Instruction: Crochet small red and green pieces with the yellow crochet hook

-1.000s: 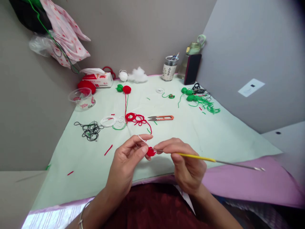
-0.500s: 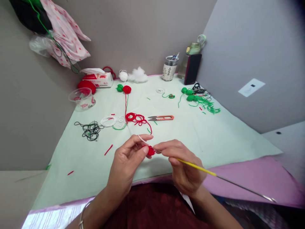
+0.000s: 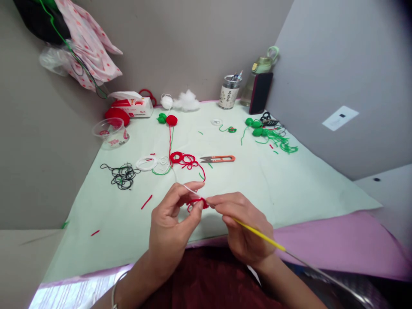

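Note:
Between thumb and fingers, my left hand (image 3: pixel 174 214) pinches a small red crochet piece (image 3: pixel 203 203). White yarn (image 3: pixel 189 189) runs over the left fingers to it, and a red strand loops beneath them. My right hand (image 3: pixel 247 227) is closed around a crochet hook (image 3: pixel 257 234) with a yellow grip and a long metal shaft pointing down to the right. The hook's working tip meets the red piece, largely hidden by fingers. Just beyond the hands lie coiled red yarn (image 3: pixel 185 159), coiled white yarn (image 3: pixel 146 163) and orange-handled thread snips (image 3: pixel 218 159).
Tangled black cord (image 3: pixel 122 176) lies at left, near a clear plastic tub (image 3: pixel 111 135). A tissue box (image 3: pixel 140 107), white stuffing (image 3: pixel 186 101), a pen jar (image 3: pixel 229 92) and a phone (image 3: pixel 261 93) line the back. Green crocheted pieces (image 3: pixel 256 124) with loose strands sit at right.
Both hands have shifted and turned slightly, and the red piece is tilted differently. A red strand now shows under my left fingers. The hook's rear end has swung lower.

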`<state>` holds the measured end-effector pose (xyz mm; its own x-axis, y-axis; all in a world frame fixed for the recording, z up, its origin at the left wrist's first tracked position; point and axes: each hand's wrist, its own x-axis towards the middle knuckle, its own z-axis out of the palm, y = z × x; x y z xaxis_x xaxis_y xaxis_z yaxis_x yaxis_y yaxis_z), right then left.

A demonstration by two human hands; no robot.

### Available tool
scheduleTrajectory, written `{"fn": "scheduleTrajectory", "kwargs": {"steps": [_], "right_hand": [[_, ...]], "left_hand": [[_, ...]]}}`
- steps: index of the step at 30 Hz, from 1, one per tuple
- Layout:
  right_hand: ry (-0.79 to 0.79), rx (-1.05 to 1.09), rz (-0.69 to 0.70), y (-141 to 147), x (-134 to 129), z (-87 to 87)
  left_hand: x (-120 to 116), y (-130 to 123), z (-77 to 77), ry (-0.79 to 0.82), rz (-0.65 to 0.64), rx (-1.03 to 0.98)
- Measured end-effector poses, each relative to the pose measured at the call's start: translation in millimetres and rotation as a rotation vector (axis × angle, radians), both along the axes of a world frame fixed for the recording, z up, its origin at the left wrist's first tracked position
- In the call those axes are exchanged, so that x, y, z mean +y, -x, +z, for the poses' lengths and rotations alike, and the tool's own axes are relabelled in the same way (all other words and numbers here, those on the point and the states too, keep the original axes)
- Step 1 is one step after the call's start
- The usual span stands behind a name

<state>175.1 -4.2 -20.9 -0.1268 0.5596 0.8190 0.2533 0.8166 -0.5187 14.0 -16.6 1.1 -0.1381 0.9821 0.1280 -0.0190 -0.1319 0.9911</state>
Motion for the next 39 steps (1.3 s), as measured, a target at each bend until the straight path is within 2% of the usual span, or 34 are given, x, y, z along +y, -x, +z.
{"fn": "scheduleTrajectory", "kwargs": {"steps": [4,7,13,16,21,24,28,31,35,39], "right_hand": [[-0.006,0.011,-0.02,2,0,-3.7],[-0.024,-0.074,-0.07,-1,-2,-6.5],[-0.119,-0.266,-0.19,-4,-5,-13.6],[-0.088,-0.163,-0.162,-2,-4,-13.9],[0.179,0.139,0.018,-1,-4,-3.3],[0.311,0.305,0.075,0,-4,-0.2],[0.408,0.421,0.172,7,0,-0.5],[0.387,0.382,0.12,13,3,0.7],[0.358,0.3,0.068,13,3,-0.7],[0.14,0.012,-0.099,10,-2,-10.1]], "left_hand": [[0,-2,-3.0,0.011,0.016,0.01],[2,-2,-5.1,0.099,-0.018,-0.104],[4,-2,-1.8,0.308,-0.238,-0.473],[6,-2,1.9,0.397,-0.303,-0.578],[12,4,3.5,0.323,-0.168,-0.498],[11,5,1.4,0.279,-0.14,-0.442],[6,1,-4.0,0.233,-0.224,-0.424],[6,-2,-7.4,0.239,-0.275,-0.415],[9,-2,-8.5,0.27,-0.218,-0.43],[9,-5,-9.0,0.318,-0.186,-0.51]]}}
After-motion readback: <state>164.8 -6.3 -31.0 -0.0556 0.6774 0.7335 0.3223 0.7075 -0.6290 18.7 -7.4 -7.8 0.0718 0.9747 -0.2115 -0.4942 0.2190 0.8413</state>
